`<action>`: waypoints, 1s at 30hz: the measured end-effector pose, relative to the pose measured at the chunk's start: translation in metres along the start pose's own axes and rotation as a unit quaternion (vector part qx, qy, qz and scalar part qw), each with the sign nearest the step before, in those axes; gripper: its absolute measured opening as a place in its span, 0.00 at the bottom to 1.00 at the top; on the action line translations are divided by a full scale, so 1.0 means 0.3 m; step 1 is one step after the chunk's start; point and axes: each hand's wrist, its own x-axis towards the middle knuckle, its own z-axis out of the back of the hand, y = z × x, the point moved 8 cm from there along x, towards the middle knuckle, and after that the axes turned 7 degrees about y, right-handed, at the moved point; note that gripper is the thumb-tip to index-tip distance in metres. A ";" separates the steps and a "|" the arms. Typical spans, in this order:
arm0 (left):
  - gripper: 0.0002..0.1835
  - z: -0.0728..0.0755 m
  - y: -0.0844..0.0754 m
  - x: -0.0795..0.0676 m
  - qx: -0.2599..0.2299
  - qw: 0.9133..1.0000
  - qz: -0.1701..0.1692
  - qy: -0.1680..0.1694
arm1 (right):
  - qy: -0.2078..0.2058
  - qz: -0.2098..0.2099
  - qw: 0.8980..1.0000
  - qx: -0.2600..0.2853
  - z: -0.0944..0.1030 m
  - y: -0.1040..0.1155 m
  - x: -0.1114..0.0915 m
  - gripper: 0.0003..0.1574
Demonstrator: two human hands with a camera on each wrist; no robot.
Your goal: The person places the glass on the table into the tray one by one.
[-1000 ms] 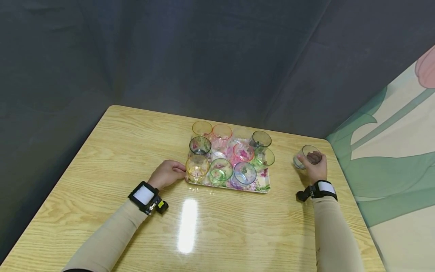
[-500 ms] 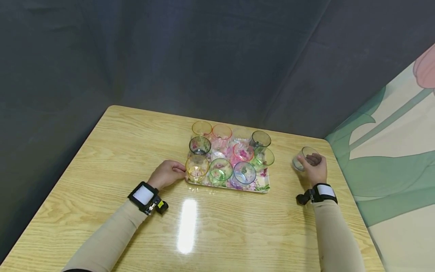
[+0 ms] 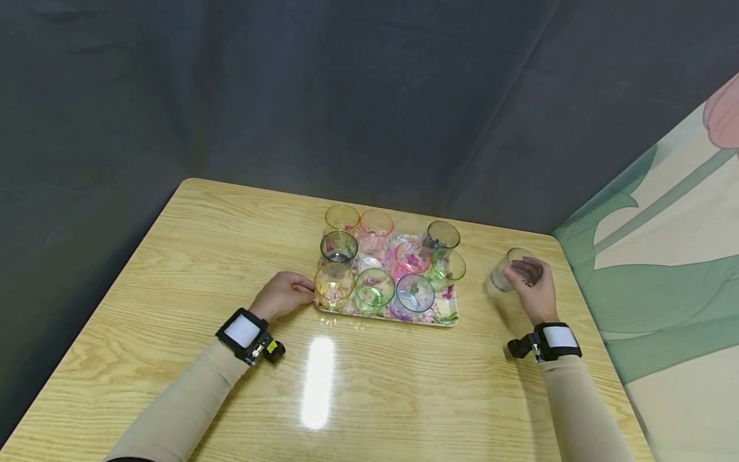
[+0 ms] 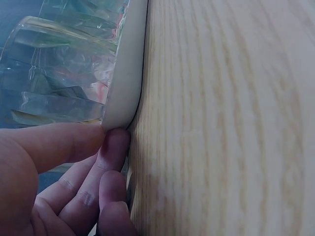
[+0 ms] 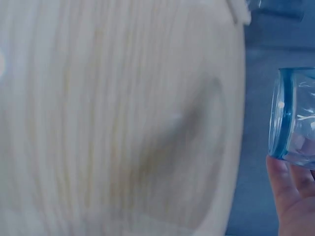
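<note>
At the right of the head view, my right hand [image 3: 535,292] holds a clear glass [image 3: 500,277], its thumb and fingers round the rim end. The glass leans a little and seems off the table, with a shadow below. The right wrist view catches the glass [image 5: 300,115] at its edge, fingers [image 5: 280,184] against it. Left of centre lies a flowered tray [image 3: 448,316] bearing several tinted glasses. My left hand [image 3: 283,295] pinches its near left corner; in the left wrist view the thumb and a finger [image 4: 115,147] meet at the white rim [image 4: 130,64]. A yellow glass [image 3: 335,285] stands just beside that hand.
On the tray, green [image 3: 374,292], blue [image 3: 416,295], pink [image 3: 412,258] and grey [image 3: 443,236] glasses stand close together. The wooden table [image 3: 416,398] ends at a dark curtain [image 3: 369,102] behind and a floral cloth [image 3: 681,282] on the right.
The clear glass has moved slightly left and tilted more in my right hand, whose wrist has shifted a little right and nearer. The left hand and the tray look unchanged.
</note>
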 end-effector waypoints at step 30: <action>0.13 0.002 -0.001 -0.006 -0.004 1.000 0.006 -0.005 | 0.154 0.083 0.975 -0.140 -0.244 0.256 -0.199 0.49</action>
